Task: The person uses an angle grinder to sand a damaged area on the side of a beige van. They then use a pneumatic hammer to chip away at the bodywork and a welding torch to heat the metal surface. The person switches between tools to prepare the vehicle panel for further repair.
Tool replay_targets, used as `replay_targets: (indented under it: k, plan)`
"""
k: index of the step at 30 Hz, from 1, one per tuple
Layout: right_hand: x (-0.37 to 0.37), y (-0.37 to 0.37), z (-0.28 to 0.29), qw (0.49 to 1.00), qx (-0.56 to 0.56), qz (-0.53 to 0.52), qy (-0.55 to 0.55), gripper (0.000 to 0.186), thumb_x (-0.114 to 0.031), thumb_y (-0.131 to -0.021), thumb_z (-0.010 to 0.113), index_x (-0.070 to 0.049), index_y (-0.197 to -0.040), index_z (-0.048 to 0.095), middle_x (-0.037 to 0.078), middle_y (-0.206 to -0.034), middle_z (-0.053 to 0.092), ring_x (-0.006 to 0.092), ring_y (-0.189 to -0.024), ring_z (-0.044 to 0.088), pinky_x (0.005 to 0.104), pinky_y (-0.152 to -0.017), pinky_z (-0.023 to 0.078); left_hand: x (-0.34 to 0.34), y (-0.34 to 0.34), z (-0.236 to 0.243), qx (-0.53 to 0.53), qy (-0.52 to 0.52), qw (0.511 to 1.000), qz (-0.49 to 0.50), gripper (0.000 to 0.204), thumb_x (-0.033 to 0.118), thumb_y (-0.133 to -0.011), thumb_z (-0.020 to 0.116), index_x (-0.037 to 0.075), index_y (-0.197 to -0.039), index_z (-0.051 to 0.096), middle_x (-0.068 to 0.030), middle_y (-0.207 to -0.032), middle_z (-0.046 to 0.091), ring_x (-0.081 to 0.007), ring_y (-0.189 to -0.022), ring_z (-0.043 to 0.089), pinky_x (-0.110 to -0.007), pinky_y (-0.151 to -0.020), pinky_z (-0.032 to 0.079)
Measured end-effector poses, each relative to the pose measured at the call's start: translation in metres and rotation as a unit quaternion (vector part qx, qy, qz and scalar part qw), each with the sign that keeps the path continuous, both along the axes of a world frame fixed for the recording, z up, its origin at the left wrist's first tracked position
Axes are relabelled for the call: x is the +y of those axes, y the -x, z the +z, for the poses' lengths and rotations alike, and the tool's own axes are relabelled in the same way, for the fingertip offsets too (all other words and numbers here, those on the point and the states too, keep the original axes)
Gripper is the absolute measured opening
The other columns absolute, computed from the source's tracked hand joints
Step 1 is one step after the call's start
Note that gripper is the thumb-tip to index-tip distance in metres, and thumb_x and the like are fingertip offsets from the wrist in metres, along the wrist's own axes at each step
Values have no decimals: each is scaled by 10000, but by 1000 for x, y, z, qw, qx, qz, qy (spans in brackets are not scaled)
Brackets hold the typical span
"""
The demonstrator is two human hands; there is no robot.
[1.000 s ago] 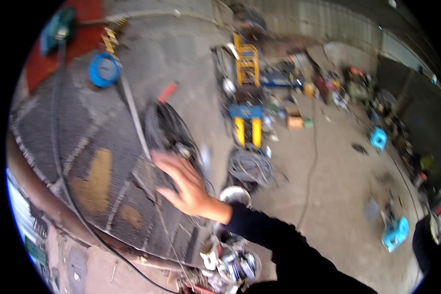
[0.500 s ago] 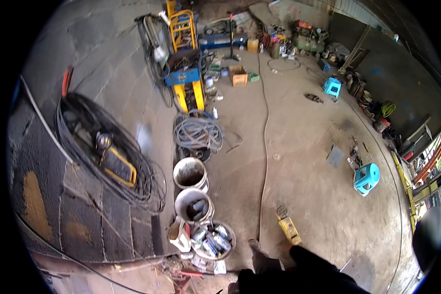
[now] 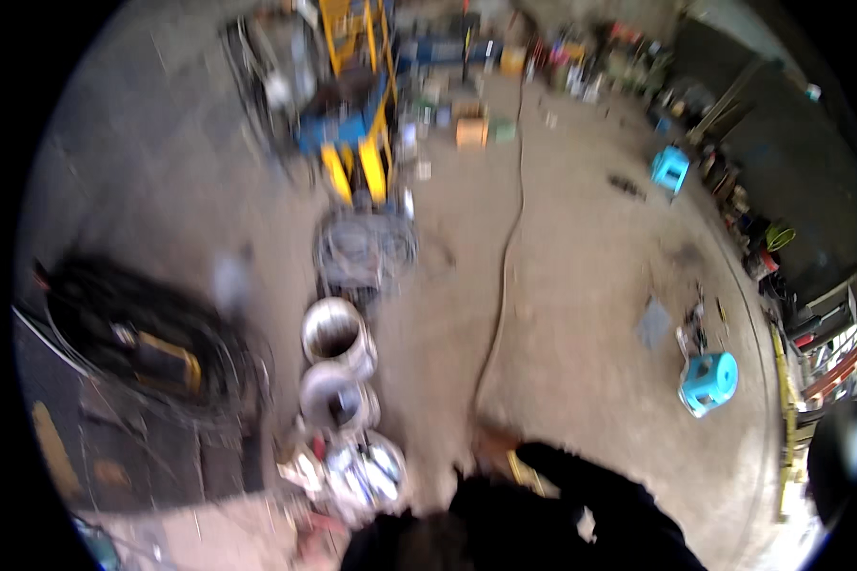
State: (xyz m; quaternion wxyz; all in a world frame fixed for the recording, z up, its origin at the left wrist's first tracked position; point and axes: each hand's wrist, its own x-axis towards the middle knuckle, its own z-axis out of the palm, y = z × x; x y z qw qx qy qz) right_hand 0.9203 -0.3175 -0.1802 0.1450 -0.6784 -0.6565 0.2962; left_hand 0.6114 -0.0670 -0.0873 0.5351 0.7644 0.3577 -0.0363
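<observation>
My right hand [image 3: 493, 445] reaches out past a dark sleeve at the lower middle, over the concrete floor. Motion smears its fingers, so its grip is unclear. Right beside it, partly covered by the sleeve, shows a yellow box-like thing [image 3: 527, 473]; whether the hand touches it I cannot tell. A long hose [image 3: 507, 276] runs up the floor from near this hand. My left hand is not in view. To the left stand two pale buckets [image 3: 337, 341] and a round tub of cans [image 3: 364, 471].
Coiled cable [image 3: 367, 249] lies beyond the buckets. A black cable heap with a yellow-framed device [image 3: 169, 364] is at left. Two blue stools [image 3: 710, 383] stand at right, near a grey plate [image 3: 653, 324]. A yellow and blue machine [image 3: 348, 128] is farther off.
The view has shifted and blurred. My right forearm now reaches farther left, with the hand showing. The yellow thing, earlier in plain sight, is now mostly behind the sleeve.
</observation>
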Motion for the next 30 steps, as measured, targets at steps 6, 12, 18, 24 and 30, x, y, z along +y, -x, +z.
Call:
replay_targets:
  k: [6, 12, 18, 24, 30]
  plan:
    - [38, -59, 255, 859, 379, -244, 244, 450, -378, -896, 652, -20, -1168, 634, 143, -947, 705, 251, -817, 685, 351, -765, 523, 16, 3, 12, 243, 80, 967, 21, 510, 530, -893, 593, 112, -1180, 643, -153, -980, 696, -294, -932, 668, -397, -831, 527]
    - [6, -121, 179, 811, 359, -369, 277, 400, -289, -921, 626, -53, -1244, 605, 130, -1064, 700, 205, -993, 661, 342, -873, 512, 92, -200, 35, 149, 14, 988, -49, 555, 534, -857, 644, 74, -1168, 637, -182, -985, 687, -317, -920, 667, -398, -829, 522]
    - [124, -269, 177, 794, 338, -456, 218, 270, -241, -909, 611, -67, -1106, 674, 115, -965, 709, 184, -913, 673, 343, -796, 507, 178, -418, -13, -134, -54, 963, -228, 405, 426, -914, 626, 75, -1115, 660, -149, -967, 686, -329, -919, 662, -392, -819, 517]
    - [209, -434, 231, 831, 169, -516, 122, 206, -289, -910, 618, -102, -871, 695, 100, -693, 655, 199, -667, 663, 359, -617, 499, 253, -639, 109, -51, 168, 939, -294, 308, 358, -939, 632, 80, -1066, 676, -123, -989, 700, -259, -976, 672, -355, -834, 513]
    - [281, -597, 171, 842, 77, -533, 35, 203, -329, -899, 610, -144, -955, 674, 163, -762, 673, 347, -737, 675, 448, -656, 527, 314, -844, 112, 35, 149, 917, -367, 418, 407, -979, 552, 15, -1062, 671, -139, -926, 707, -216, -924, 673, -333, -819, 496]
